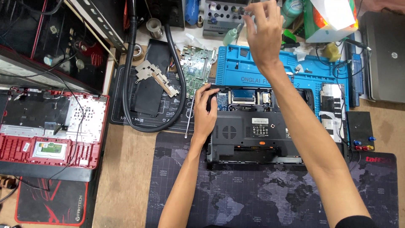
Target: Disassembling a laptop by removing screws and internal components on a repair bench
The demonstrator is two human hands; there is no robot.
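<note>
Table (126,169), wooden, crowded along its far edge; bare wood shows only in a strip between the mats at 8 o'clock and at the right edge. Dark map-printed mat (270,194) covers the near centre, its surface open below the work. Black laptop base (257,135), underside up, lies at centre across the far edge of that mat, a panel removed at its far side so that boards and a blue part show; a vent grille and labels mark its casing. Left hand (205,113) rests on the base's left far corner, fingers curled over the edge and pressed on the casing. Right hand (263,33) is raised at 12 o'clock over a grey tool rack (219,19), fingers pinched together on a small object too small to identify. Blue work mat (287,69) lies behind the base. Green circuit board (195,69) at 11 o'clock, beside a black hose (128,84). Red opened laptop shell (50,126) at 9 o'clock. Silver laptop (386,55) at 2 o'clock.
</note>
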